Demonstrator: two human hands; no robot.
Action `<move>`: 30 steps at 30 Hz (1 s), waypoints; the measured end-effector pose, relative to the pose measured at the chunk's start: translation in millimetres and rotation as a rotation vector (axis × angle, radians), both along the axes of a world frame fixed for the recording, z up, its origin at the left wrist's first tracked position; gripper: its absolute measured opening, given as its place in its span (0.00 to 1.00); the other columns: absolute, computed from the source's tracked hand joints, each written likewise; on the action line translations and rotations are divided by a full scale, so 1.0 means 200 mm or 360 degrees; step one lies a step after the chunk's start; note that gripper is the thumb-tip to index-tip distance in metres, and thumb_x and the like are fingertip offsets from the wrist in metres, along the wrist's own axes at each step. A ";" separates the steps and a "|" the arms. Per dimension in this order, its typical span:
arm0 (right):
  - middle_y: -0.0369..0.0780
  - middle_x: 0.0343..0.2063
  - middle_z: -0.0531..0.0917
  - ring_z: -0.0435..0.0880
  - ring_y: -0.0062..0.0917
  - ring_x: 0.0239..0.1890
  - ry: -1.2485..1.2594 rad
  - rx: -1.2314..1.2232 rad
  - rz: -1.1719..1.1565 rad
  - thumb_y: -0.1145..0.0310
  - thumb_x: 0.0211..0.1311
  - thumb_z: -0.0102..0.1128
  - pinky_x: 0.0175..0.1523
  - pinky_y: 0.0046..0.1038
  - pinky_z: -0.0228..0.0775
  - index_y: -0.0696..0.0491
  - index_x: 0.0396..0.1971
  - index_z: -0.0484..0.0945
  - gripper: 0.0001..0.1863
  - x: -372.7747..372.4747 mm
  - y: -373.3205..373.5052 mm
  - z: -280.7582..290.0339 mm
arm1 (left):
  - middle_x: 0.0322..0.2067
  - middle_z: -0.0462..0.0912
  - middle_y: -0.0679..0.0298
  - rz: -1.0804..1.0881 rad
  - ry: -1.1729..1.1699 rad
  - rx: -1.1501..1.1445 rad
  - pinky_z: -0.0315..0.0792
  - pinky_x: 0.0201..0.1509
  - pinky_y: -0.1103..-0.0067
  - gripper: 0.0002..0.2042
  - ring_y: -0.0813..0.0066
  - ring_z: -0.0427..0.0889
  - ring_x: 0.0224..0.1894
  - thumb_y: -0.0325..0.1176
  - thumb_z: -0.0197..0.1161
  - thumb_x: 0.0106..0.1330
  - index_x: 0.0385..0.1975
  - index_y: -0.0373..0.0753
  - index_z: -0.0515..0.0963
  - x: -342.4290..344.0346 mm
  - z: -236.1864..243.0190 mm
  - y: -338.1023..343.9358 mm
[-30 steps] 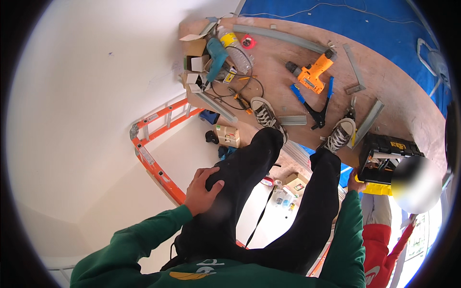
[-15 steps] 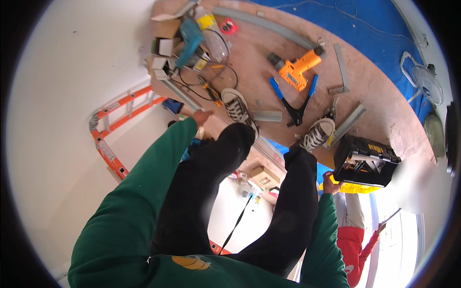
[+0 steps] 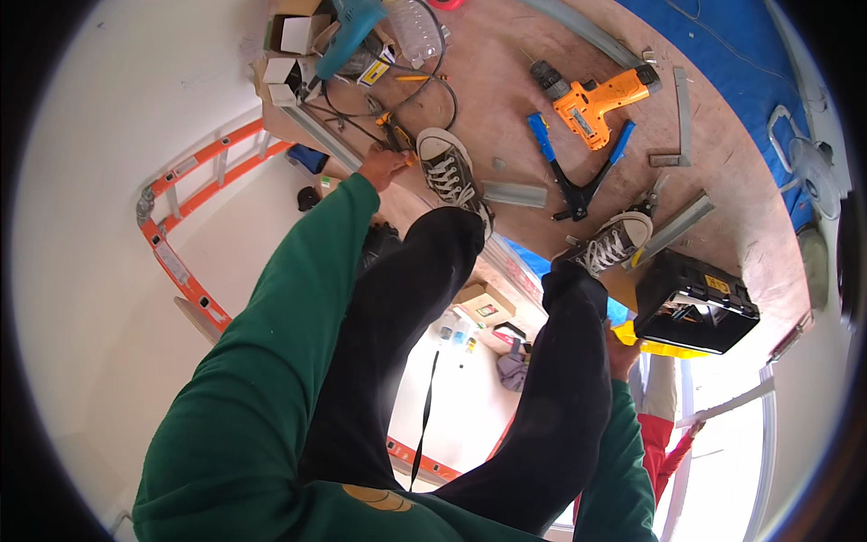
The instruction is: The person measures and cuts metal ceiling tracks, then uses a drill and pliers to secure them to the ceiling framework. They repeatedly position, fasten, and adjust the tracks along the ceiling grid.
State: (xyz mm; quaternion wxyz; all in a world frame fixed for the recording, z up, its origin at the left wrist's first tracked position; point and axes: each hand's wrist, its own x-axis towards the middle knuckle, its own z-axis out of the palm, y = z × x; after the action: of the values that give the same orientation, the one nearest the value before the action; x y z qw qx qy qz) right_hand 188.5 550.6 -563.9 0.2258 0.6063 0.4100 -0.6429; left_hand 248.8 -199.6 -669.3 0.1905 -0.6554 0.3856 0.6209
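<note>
Left hand (image 3: 386,167) reaching further out than half second ago, now closing on small yellow-black tool (image 3: 397,137) at platform edge (image 3: 506,54) beside left shoe (image 3: 449,167); right hand (image 3: 621,354) mostly hidden behind right leg, grip unclear; step looking like pick-up; next needing firm lift clear of black cable (image 3: 433,86).

Small cardboard boxes (image 3: 291,36), brown with white faces, stand at the platform's far left corner. A yellow label (image 3: 372,74) lies just beside them, under the teal tool. A tan carton (image 3: 485,303) with a small red-and-white label sits below the platform's near edge. The black case (image 3: 694,303) bears a yellow sticker (image 3: 718,284).
</note>
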 end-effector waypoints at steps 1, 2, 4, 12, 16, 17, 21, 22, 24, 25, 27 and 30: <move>0.46 0.67 0.78 0.75 0.44 0.69 -0.0216 0.0062 0.0128 0.33 0.75 0.60 0.75 0.47 0.67 0.54 0.73 0.71 0.43 0.03 0.05 0.02 | 0.52 0.86 0.57 0.0000 0.0052 -0.0080 0.82 0.59 0.62 0.24 0.62 0.86 0.48 0.21 0.71 0.70 0.60 0.38 0.65 -0.02 0.04 0.01; 0.46 0.69 0.76 0.74 0.45 0.70 -0.0223 -0.0074 0.0226 0.32 0.76 0.58 0.77 0.46 0.67 0.53 0.75 0.69 0.44 0.05 0.10 0.06 | 0.52 0.86 0.57 -0.0010 0.0039 -0.0181 0.83 0.56 0.61 0.23 0.61 0.87 0.46 0.20 0.71 0.70 0.58 0.39 0.67 -0.04 0.07 0.02; 0.45 0.69 0.76 0.74 0.44 0.70 -0.0365 -0.0066 0.0471 0.32 0.77 0.57 0.76 0.45 0.68 0.53 0.76 0.68 0.44 0.07 0.19 0.17 | 0.46 0.87 0.56 -0.0347 0.0055 -0.0248 0.82 0.47 0.60 0.18 0.58 0.88 0.42 0.22 0.70 0.69 0.52 0.40 0.70 -0.13 0.13 0.01; 0.42 0.57 0.81 0.80 0.36 0.57 -0.0602 0.0124 0.1228 0.40 0.78 0.61 0.64 0.39 0.73 0.56 0.67 0.74 0.36 -0.06 0.01 0.81 | 0.23 0.74 0.58 -0.2020 0.0172 -0.0166 0.65 0.23 0.69 0.12 0.64 0.71 0.19 0.40 0.67 0.68 0.28 0.41 0.75 -0.47 0.45 -0.31; 0.41 0.51 0.84 0.83 0.31 0.50 -0.0474 0.0257 0.1518 0.44 0.78 0.63 0.58 0.36 0.75 0.57 0.63 0.77 0.32 -0.31 -0.25 1.07 | 0.24 0.72 0.68 -0.0861 -0.0314 0.0428 0.55 0.19 0.80 0.08 0.80 0.62 0.16 0.39 0.67 0.69 0.35 0.41 0.80 -0.57 0.69 -0.25; 0.40 0.49 0.84 0.84 0.30 0.48 -0.0432 0.0306 0.1607 0.45 0.78 0.64 0.57 0.36 0.76 0.57 0.62 0.77 0.31 -0.39 -0.34 1.12 | 0.23 0.70 0.69 -0.0819 0.0058 0.0524 0.54 0.18 0.81 0.07 0.82 0.61 0.16 0.37 0.67 0.69 0.34 0.42 0.79 -0.54 0.77 -0.21; 0.37 0.39 0.86 0.84 0.23 0.41 -0.0345 0.0786 0.1737 0.51 0.77 0.68 0.48 0.31 0.76 0.59 0.59 0.80 0.27 -0.75 -0.76 1.31 | 0.24 0.69 0.70 -0.0705 0.0599 0.0771 0.54 0.16 0.84 0.05 0.84 0.61 0.17 0.36 0.63 0.72 0.37 0.42 0.78 -0.45 1.00 0.09; 0.37 0.40 0.86 0.83 0.23 0.42 -0.0063 0.0826 0.1936 0.50 0.77 0.68 0.49 0.30 0.75 0.60 0.61 0.79 0.28 -0.83 -0.88 1.37 | 0.26 0.70 0.70 -0.0520 0.0762 0.0968 0.55 0.16 0.84 0.05 0.84 0.63 0.19 0.35 0.61 0.75 0.38 0.42 0.77 -0.44 1.08 0.20; 0.39 0.46 0.86 0.82 0.22 0.45 0.0297 0.0780 0.2138 0.47 0.75 0.70 0.51 0.29 0.73 0.59 0.66 0.76 0.34 -0.95 -1.16 1.49 | 0.29 0.71 0.69 0.0136 0.0844 0.1807 0.57 0.14 0.85 0.06 0.84 0.66 0.21 0.35 0.57 0.79 0.40 0.42 0.77 -0.46 1.28 0.43; 0.40 0.51 0.85 0.82 0.22 0.48 0.0354 0.0767 0.2181 0.48 0.76 0.69 0.54 0.29 0.73 0.58 0.71 0.72 0.36 -0.96 -1.32 1.56 | 0.29 0.72 0.69 0.0094 0.0835 0.1465 0.60 0.16 0.84 0.06 0.83 0.67 0.23 0.36 0.59 0.78 0.41 0.42 0.78 -0.45 1.44 0.55; 0.41 0.51 0.85 0.82 0.23 0.50 0.0458 0.0063 0.2148 0.48 0.78 0.67 0.56 0.29 0.74 0.55 0.71 0.72 0.33 -0.99 -1.60 1.75 | 0.32 0.75 0.69 -0.0024 0.0700 0.1210 0.68 0.25 0.82 0.06 0.82 0.71 0.27 0.37 0.61 0.77 0.43 0.43 0.80 -0.50 1.81 0.77; 0.41 0.49 0.86 0.85 0.27 0.50 0.0570 -0.0712 0.1749 0.51 0.79 0.65 0.58 0.31 0.77 0.51 0.66 0.74 0.26 -0.93 -2.02 2.06 | 0.27 0.73 0.73 -0.0370 0.1302 0.0975 0.67 0.22 0.80 0.07 0.83 0.75 0.25 0.39 0.64 0.73 0.36 0.46 0.75 -0.57 2.39 0.94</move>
State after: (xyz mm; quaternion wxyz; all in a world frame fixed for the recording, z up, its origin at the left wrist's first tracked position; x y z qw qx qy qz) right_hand 2.4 146.9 -152.2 0.5733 0.1271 0.5490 -0.5947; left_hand 135.2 -12.1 -190.4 0.2751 -0.2264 0.2995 0.8851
